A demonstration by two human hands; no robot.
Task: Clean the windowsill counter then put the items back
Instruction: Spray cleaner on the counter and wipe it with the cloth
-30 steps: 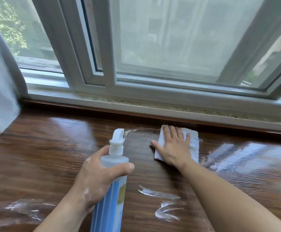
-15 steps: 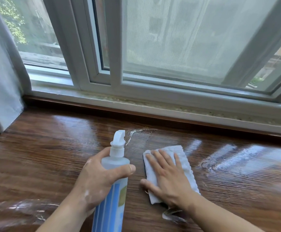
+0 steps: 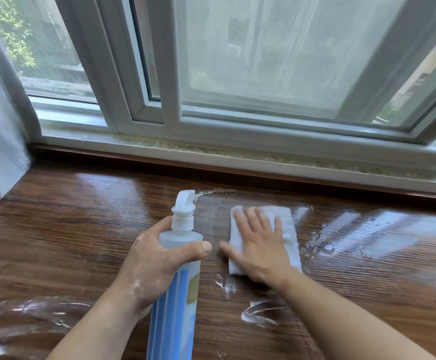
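While the left hand [image 3: 149, 266] grips the upright spray bottle [image 3: 176, 307] (nozzle [image 3: 185, 198] windowward), the right hand [image 3: 261, 253], fingers [image 3: 253, 222] straight, presses the cloth [image 3: 288, 229].

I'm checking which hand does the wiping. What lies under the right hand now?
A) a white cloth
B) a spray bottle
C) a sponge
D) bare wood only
A: the right hand presses flat on the white cloth on the counter; the left hand grips the spray bottle.

The right hand [image 3: 259, 246] lies flat on the cloth [image 3: 288, 229], which rests on the windowsill counter [image 3: 69, 229]. Just left of it, the left hand [image 3: 154, 268] grips the spray bottle [image 3: 178, 294]. Behind both hands runs the window frame [image 3: 237, 137].
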